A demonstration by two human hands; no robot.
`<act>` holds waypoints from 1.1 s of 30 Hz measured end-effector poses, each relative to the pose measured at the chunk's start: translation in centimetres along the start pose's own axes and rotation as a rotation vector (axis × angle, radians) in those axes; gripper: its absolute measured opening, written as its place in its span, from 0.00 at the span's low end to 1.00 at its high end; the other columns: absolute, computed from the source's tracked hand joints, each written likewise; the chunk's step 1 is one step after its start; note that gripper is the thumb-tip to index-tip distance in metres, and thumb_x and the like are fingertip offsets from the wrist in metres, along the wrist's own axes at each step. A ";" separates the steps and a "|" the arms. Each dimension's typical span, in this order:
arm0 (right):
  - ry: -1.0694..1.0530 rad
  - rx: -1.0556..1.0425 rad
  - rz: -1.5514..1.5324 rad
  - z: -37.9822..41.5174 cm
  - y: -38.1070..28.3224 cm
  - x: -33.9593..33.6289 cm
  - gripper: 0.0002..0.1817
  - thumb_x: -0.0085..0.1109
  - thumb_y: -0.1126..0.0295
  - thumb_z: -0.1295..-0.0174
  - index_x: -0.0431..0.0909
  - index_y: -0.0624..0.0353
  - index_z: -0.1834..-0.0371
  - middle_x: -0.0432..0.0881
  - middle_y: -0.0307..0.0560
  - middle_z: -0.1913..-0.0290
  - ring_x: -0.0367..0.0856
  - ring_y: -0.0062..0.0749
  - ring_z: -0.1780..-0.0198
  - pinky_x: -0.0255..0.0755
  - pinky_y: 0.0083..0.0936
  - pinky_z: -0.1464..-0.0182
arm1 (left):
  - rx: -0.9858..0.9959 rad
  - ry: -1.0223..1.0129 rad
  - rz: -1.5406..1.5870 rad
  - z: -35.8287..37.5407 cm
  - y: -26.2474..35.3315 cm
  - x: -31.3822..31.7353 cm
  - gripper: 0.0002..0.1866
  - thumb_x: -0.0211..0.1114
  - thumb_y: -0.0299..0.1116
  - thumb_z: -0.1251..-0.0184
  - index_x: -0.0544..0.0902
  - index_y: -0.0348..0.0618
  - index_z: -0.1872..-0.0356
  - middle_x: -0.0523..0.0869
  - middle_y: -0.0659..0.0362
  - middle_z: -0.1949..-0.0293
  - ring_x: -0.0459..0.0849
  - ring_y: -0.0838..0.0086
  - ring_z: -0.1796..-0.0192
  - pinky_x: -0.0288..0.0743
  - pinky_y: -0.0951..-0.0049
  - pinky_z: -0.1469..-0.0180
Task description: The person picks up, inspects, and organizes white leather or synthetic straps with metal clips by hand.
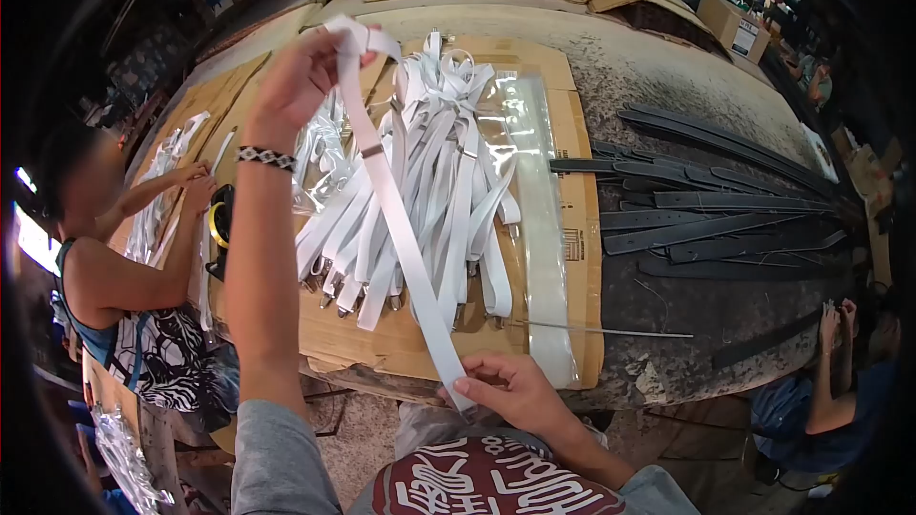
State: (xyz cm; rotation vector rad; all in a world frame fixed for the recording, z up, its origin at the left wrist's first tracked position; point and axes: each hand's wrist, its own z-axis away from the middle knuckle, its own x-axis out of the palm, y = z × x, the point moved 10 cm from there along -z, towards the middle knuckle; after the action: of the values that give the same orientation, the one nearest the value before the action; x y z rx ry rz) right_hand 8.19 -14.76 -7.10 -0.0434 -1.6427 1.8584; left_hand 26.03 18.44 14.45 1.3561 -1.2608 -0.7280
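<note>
A pair of white suspenders (396,215) is stretched on a slant between my two hands. My left hand (303,76), raised at the upper left, is closed around its looped upper part. Near the table's front edge, my right hand (506,389) pinches the lower end, where a bit of metal clip shows. Behind the strap lies a big pile of white suspenders (439,153) with metal clips and sliders, resting on a cardboard sheet (589,324). Clear plastic sleeves (546,257) lie along the pile's right side.
Dark leather straps (725,202) are spread on the worn table at right. A thin metal rod (630,332) juts over the cardboard. At left, a person (134,277) handles white straps; another person (811,401) works at far right. Cardboard boxes (735,27) stand at the back.
</note>
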 end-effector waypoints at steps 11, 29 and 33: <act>-0.091 -0.128 0.105 -4.1 -1.3 3.0 0.16 0.64 0.67 0.27 0.80 0.68 0.45 0.88 0.41 0.56 0.83 0.19 0.54 0.76 0.21 0.50 | 0.673 -0.093 -0.220 10.3 22.3 12.5 0.11 0.54 0.24 0.23 0.77 0.23 0.50 0.89 0.45 0.61 0.91 0.68 0.63 0.89 0.81 0.58; -0.072 -0.538 0.061 -8.2 -15.4 6.9 0.10 0.60 0.71 0.26 0.82 0.69 0.51 0.90 0.51 0.55 0.88 0.27 0.54 0.80 0.25 0.49 | 0.567 -0.012 -0.294 12.4 24.2 16.5 0.11 0.56 0.24 0.24 0.78 0.21 0.53 0.88 0.41 0.57 0.92 0.63 0.58 0.89 0.74 0.50; -0.058 -0.623 0.046 -8.3 -19.0 7.7 0.10 0.60 0.70 0.26 0.81 0.69 0.53 0.90 0.52 0.56 0.88 0.27 0.55 0.80 0.25 0.49 | 0.561 -0.016 -0.320 12.5 23.7 17.1 0.11 0.55 0.24 0.23 0.78 0.21 0.52 0.88 0.42 0.57 0.92 0.64 0.58 0.89 0.74 0.52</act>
State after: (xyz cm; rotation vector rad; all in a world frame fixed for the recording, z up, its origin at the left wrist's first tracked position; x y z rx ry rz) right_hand 14.01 -3.69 11.16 -0.2947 -2.2153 1.3204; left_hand 12.13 2.32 38.07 2.0462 -1.3303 -0.6209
